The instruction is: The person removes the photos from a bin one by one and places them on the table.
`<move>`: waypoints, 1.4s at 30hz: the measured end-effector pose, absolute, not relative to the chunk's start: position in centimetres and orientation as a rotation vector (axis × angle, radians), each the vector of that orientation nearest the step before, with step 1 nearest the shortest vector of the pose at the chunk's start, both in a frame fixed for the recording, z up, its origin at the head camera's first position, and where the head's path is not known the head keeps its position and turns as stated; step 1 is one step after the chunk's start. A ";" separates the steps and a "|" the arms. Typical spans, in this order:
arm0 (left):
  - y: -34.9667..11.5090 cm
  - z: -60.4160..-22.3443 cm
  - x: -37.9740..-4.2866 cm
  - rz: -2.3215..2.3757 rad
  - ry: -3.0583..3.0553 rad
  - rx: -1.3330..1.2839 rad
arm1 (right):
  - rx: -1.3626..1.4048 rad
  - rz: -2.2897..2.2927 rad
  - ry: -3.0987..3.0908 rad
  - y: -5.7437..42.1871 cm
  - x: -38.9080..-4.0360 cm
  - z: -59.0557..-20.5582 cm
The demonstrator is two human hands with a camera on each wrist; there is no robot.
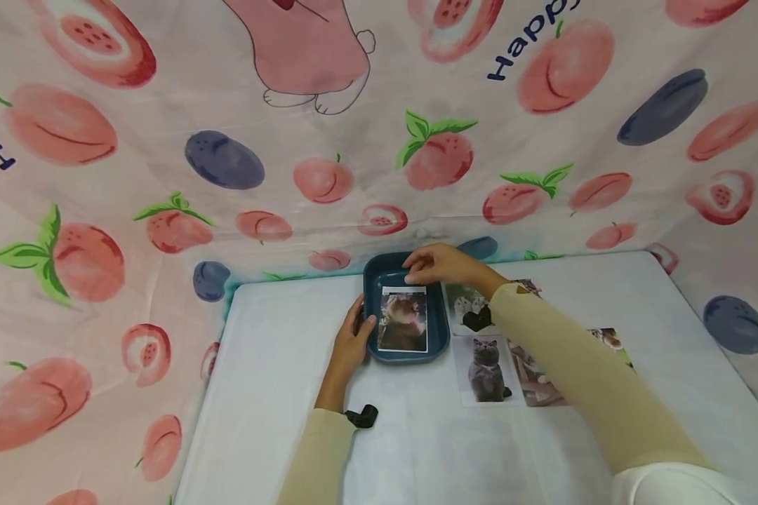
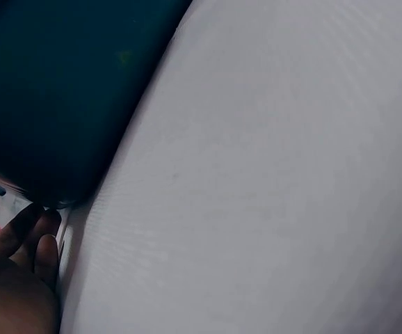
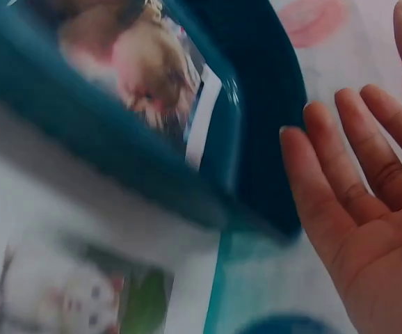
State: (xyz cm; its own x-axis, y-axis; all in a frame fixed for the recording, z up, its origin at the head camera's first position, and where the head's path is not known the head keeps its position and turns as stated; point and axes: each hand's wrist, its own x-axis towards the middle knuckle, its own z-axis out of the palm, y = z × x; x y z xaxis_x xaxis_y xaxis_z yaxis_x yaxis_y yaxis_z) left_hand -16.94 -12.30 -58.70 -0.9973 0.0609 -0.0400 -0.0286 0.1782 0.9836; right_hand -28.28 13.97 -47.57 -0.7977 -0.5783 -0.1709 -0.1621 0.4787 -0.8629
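Observation:
A dark teal tray [image 1: 388, 268] stands near the back of the white table, with a photo card [image 1: 403, 322] of a brown furry animal lying in it. My left hand [image 1: 350, 340] holds the tray's left side, its thumb at the rim and its fingers outside. In the left wrist view those fingers [image 2: 44, 254] meet the tray's corner. My right hand [image 1: 448, 265] hovers over the far right part of the tray, palm visible in the right wrist view. Its fingers are loosely extended, and nothing is in them.
Right of the tray lie several picture cards: a grey cat card [image 1: 488, 372], a card with white animals [image 1: 464, 301], and others partly hidden by the right sleeve [image 1: 581, 379]. A fruit-patterned cloth [image 1: 328, 179] hangs just behind the table [image 1: 278, 351].

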 end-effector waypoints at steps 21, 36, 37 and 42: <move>-12.3 -58.8 -16.6 1.969 2.306 0.028 | -0.496 -0.706 2.439 7.0 -28.9 -50.7; -12.4 -58.7 -16.8 1.939 2.355 0.033 | -0.653 -0.770 2.337 7.6 -28.0 -50.5; -12.3 -58.3 -16.7 1.941 2.349 0.037 | -0.669 -0.790 2.313 7.7 -27.9 -50.4; -12.4 -58.3 -16.8 1.940 2.355 0.024 | -0.785 -0.799 2.198 8.9 -27.4 -49.7</move>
